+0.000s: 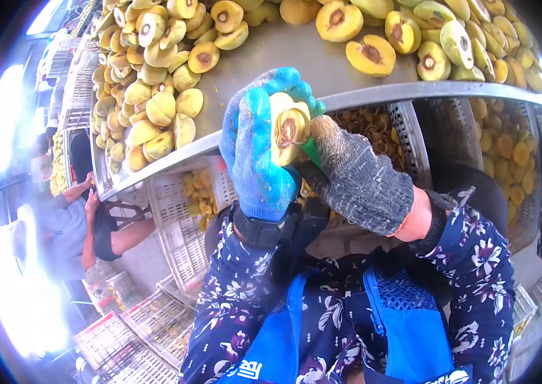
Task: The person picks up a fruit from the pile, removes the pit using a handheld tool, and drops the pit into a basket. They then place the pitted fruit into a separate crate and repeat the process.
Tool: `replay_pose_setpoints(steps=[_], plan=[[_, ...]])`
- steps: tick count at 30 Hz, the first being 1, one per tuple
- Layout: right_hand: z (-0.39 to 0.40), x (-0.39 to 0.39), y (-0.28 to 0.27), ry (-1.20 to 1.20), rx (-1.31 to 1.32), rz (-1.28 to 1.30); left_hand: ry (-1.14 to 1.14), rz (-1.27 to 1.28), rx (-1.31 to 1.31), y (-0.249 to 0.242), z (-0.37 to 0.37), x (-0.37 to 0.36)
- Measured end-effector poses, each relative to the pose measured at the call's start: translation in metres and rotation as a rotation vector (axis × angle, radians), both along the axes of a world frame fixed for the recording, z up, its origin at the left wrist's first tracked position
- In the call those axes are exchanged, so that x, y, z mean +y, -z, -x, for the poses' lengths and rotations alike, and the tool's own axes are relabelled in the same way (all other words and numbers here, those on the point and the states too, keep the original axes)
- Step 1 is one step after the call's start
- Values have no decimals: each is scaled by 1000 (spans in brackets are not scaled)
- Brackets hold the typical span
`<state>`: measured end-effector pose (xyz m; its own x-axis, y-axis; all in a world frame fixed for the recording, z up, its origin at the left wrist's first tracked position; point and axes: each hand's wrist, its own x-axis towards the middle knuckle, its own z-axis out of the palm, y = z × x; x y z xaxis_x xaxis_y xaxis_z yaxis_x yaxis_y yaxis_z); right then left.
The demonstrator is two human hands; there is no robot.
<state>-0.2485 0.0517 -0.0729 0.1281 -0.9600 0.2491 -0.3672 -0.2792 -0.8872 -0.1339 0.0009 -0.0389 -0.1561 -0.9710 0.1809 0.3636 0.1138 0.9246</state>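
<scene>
My left hand [255, 147], in a blue coated glove, wraps round a halved yellow fruit [289, 128] with its brown pit cavity facing up. Close against the fruit's right side is my right hand [363, 173], in a grey knitted glove, its fingers closed round a tool with a green handle [311, 153]. The working end of that tool is hidden by the fruit and the fingers. Both hands are just over the near rim of the metal table [373, 96].
Fruit halves [156, 109] pile up at the table's left, more [456, 45] at its right. Below the rim are a crate of scraps [370, 125], a white crate [178, 224] and a bin of fruit [507, 153]. Another person [79, 224] sits at left, near stacked crates [143, 326].
</scene>
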Motion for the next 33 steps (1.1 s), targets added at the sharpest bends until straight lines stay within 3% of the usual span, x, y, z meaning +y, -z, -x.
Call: replay_pose_setpoints(steps=[2,5,7,13,15,16,17,19,21,23,24,25,27,28,33], plan=[[0,4,-15,-5,7,-187,-24,29,-65,-3,0,2],[0,5,-10,0,-25,-65,-82,161,-276,3,-7,0],[3,7,-9,-32,-37,-115,-12,-135,-18,-1,-5,1],[9,-4,-27,-86,-43,-142,21,-131,125,-12,-2,-6],[9,-9,-41,-39,-282,-247,-84,-203,233,-19,1,-9],[15,-7,-54,-100,-542,-567,-43,-222,301,-20,1,-10],[14,-7,-57,-105,-532,-559,-45,-213,310,-19,1,-11],[17,-8,-61,-127,-741,-761,-22,-80,172,-13,5,-9],[25,-13,-61,-100,-695,-761,-14,-47,114,-9,9,-7],[33,-20,-52,99,-336,-487,-4,22,-221,-4,7,-7],[34,-22,-44,201,-87,-202,-2,26,-151,-3,8,-8],[38,-23,-42,203,-85,-202,0,25,-149,-4,7,-7],[40,-23,-41,217,81,-63,32,-266,43,-15,4,-5],[39,-23,-37,224,34,-79,38,-296,182,-9,1,-7],[28,-10,-41,241,178,-48,66,-366,379,-9,-4,-8]])
